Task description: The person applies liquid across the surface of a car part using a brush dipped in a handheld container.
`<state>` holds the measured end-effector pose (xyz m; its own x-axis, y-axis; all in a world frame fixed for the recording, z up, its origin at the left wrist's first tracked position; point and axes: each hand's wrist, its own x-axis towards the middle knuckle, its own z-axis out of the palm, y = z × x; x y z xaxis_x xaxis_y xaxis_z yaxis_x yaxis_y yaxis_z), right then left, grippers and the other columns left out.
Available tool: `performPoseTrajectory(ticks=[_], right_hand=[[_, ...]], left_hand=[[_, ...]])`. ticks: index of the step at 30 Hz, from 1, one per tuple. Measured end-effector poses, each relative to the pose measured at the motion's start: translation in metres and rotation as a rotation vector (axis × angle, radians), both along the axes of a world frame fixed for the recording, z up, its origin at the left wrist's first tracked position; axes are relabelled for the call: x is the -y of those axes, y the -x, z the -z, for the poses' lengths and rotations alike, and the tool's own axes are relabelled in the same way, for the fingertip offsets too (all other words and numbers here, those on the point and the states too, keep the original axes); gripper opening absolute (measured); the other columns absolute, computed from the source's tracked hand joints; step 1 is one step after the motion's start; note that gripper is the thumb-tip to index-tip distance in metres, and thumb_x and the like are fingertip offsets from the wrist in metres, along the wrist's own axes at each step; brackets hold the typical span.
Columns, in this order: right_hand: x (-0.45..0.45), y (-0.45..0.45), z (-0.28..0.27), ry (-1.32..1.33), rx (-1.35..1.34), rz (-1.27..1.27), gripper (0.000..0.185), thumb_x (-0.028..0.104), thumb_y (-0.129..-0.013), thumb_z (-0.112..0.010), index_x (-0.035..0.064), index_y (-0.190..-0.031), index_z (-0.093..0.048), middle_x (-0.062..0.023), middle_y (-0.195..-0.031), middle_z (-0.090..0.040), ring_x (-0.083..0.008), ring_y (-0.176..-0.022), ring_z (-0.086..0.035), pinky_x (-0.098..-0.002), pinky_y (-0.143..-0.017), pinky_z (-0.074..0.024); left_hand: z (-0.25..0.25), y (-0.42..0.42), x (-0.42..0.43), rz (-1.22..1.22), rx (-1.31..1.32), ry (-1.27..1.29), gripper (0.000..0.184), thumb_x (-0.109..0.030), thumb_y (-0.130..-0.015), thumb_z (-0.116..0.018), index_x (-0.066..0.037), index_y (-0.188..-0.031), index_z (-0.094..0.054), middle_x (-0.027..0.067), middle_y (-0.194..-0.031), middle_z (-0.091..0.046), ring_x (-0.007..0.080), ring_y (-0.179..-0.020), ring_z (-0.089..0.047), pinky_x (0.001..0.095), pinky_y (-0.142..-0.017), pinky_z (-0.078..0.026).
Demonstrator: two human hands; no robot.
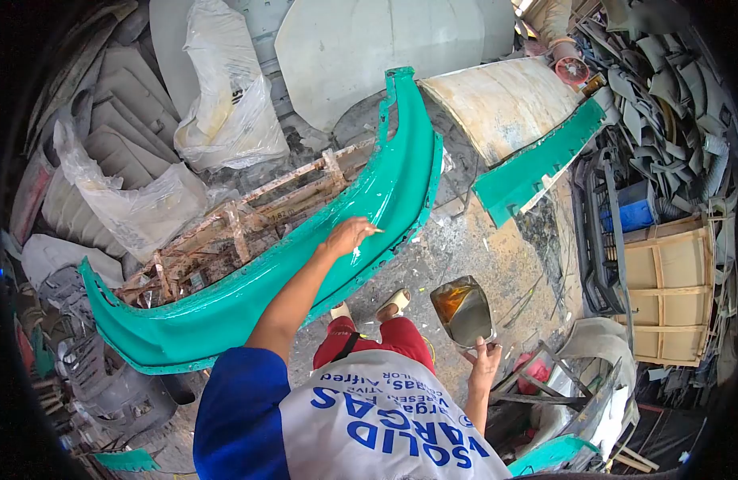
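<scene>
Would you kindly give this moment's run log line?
left hand: over green panel, grip unclear | right hand: holding open container | green strip: apart from panel

blue sleeve (239,412) | white shirt (329,408) | blue lettering (409,434) | red bottoms (402,336) | pale footwear (396,301)

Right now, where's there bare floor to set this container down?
The floor between the green panel, green strip and container looks mostly bare, though stained. It's crowded on your far right, with the scrap pile and blue bin.

Bright, soft light surrounds me; white glare streaks the glossy green panel (277,278) by my left hand (349,237). Fisheye distortion curves the edges; all 4 corners go black.
</scene>
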<state>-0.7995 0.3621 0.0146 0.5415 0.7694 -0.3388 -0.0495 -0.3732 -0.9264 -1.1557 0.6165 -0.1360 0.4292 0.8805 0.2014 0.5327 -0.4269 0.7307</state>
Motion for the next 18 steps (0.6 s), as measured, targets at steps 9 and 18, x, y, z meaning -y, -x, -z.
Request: performPoseTrajectory(ticks=[9, 18], right_hand=[[-0.025, -0.014, -0.001, 0.015, -0.013, -0.057, 0.048, 0.022, -0.088, -0.071, 0.0022, -0.120, -0.042, -0.0092, -0.106, -0.054, -0.0189, -0.093, -0.058, -0.0378, -0.071, -0.0597], [-0.090, -0.038, -0.006, 0.026, -0.002, -0.208, 0.047, 0.021, -0.089, -0.070, 0.0003, -0.120, -0.041, -0.0080, -0.102, -0.052, -0.0161, -0.090, -0.057, -0.0359, -0.073, -0.0592]], left_hand=[[0.001, 0.068, 0.088, 0.203, -0.079, 0.332, 0.018, -0.014, -0.092, -0.055, -0.008, -0.098, -0.070, 0.0136, -0.094, -0.066, 0.0345, -0.090, -0.063, 0.0459, -0.080, -0.052], [0.020, 0.021, -0.022, 0.129, -0.147, 0.353, 0.017, -0.014, -0.091, -0.055, -0.005, -0.092, -0.069, 0.0146, -0.095, -0.070, 0.0339, -0.090, -0.066, 0.0439, -0.078, -0.052]])
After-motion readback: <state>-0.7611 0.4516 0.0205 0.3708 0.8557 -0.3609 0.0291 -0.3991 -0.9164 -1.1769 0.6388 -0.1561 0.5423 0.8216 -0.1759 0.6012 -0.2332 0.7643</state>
